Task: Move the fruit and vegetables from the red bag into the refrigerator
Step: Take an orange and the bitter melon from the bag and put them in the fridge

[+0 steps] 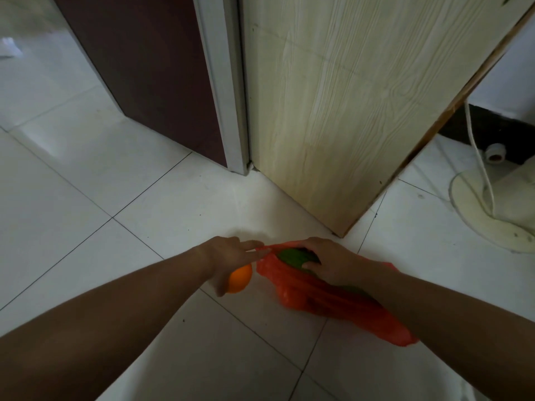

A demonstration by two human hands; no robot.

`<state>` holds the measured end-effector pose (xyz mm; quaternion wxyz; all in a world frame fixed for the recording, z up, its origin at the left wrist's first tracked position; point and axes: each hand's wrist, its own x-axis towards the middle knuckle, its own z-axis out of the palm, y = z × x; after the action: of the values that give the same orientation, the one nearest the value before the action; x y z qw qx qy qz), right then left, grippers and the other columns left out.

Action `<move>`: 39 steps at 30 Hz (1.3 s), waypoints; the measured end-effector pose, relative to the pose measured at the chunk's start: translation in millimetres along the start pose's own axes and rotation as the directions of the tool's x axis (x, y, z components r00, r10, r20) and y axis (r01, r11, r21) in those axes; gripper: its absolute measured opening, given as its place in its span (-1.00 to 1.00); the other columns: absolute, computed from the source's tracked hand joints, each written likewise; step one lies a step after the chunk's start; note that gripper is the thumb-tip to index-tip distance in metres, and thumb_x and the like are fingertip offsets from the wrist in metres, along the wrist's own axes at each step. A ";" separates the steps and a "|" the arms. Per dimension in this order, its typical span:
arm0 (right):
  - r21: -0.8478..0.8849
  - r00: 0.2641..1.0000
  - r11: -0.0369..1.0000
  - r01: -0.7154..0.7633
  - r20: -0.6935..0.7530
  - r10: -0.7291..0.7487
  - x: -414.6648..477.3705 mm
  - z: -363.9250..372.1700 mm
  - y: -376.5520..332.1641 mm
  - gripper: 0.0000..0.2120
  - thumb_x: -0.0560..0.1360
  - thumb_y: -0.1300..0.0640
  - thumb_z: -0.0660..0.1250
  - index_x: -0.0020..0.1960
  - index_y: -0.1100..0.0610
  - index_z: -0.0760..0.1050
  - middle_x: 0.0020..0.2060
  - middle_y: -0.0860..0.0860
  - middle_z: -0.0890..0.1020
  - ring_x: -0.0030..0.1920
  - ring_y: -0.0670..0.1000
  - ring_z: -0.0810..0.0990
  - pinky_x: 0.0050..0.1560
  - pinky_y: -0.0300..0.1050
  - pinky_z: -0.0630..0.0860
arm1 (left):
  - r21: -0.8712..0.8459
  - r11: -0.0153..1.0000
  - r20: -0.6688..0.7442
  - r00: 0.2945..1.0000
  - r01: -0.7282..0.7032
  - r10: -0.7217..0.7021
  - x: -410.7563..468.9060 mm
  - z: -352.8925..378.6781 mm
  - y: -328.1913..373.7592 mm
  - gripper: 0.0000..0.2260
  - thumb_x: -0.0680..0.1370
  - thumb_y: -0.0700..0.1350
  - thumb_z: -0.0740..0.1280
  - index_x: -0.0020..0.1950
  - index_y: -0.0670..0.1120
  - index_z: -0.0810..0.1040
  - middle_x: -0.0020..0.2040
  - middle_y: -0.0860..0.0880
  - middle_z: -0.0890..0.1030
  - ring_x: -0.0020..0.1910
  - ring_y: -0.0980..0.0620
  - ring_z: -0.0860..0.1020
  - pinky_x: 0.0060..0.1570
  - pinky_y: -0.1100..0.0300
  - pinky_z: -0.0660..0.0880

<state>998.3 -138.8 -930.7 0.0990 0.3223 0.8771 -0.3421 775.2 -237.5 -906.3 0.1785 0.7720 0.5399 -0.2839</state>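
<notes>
Red bag (pixel 318 299) of thin plastic lies on the white tiled floor (pixel 144 212), its mouth open towards a pale wooden cabinet (pixel 333 111). A long green vegetable (pixel 292 254) pokes out of the mouth, and more green shows through the plastic further back. The right hand (pixel 330 261) reaches into the opening, its fingers curled over the vegetable and the thumb pressed to its side. The left hand (pixel 228 256) sits just beside the bag, cupping an orange (pixel 240 280) under the palm with the thumb round it, while its straight fingers (pixel 252 245) touch the bag's rim.
</notes>
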 end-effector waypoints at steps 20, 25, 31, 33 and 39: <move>-0.100 0.997 0.993 -0.061 -0.057 0.056 6.4 17.7 5.1 -0.34 0.32 -0.13 0.47 0.33 0.06 0.34 0.16 0.02 0.45 0.13 0.01 0.44 0.14 -0.11 0.42 | -0.211 0.978 -0.064 0.998 -0.009 -0.005 10.6 19.7 -0.4 0.08 0.29 0.05 0.53 0.52 0.09 -0.22 0.54 0.07 -0.01 0.36 -0.06 0.30 0.24 0.10 0.34; -0.117 0.998 0.992 -0.037 -0.055 0.031 6.9 12.6 5.4 -0.44 0.38 -0.11 0.43 0.28 0.07 0.36 0.09 0.03 0.43 0.05 0.00 0.42 0.10 -0.08 0.42 | -0.221 0.975 -0.056 0.998 -0.005 -0.008 10.6 19.1 -0.4 0.06 0.30 0.04 0.52 0.52 0.08 -0.20 0.54 0.05 0.02 0.38 -0.08 0.29 0.23 0.08 0.35; 0.000 0.999 1.000 0.007 -0.040 -0.007 0.7 6.2 11.1 -0.49 0.39 -0.03 0.44 0.28 0.02 0.38 0.08 -0.01 0.43 0.07 -0.03 0.43 0.10 -0.19 0.38 | -0.170 0.985 -0.028 1.000 0.010 -0.015 10.1 18.3 -2.7 -0.03 0.30 0.01 0.52 0.52 0.02 -0.03 0.48 0.03 0.19 0.32 -0.07 0.33 0.21 0.03 0.42; 0.016 1.000 1.000 -0.004 -0.024 0.004 -1.6 1.7 14.1 -0.49 0.39 -0.02 0.44 0.29 0.02 0.38 0.10 0.00 0.44 0.07 -0.05 0.42 0.12 -0.20 0.37 | -0.150 0.989 -0.028 1.000 0.010 -0.014 11.2 17.7 -4.6 -0.05 0.30 0.00 0.52 0.52 0.02 -0.01 0.47 0.02 0.20 0.32 -0.07 0.33 0.20 0.03 0.42; 0.007 0.999 0.999 -0.032 -0.038 0.032 -2.0 -3.2 16.7 -0.46 0.38 -0.02 0.46 0.29 0.04 0.37 0.13 0.03 0.44 0.09 -0.02 0.42 0.14 -0.19 0.36 | -0.236 0.972 -0.150 0.988 0.002 -0.038 9.6 12.2 -13.1 0.01 0.29 0.01 0.52 0.51 0.15 -0.12 0.52 0.03 0.09 0.36 -0.07 0.30 0.19 0.07 0.40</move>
<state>1010.5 -128.3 -936.4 0.0866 0.3430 0.8724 -0.3373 762.4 -232.9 -921.5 0.2236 0.7595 0.5896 -0.1598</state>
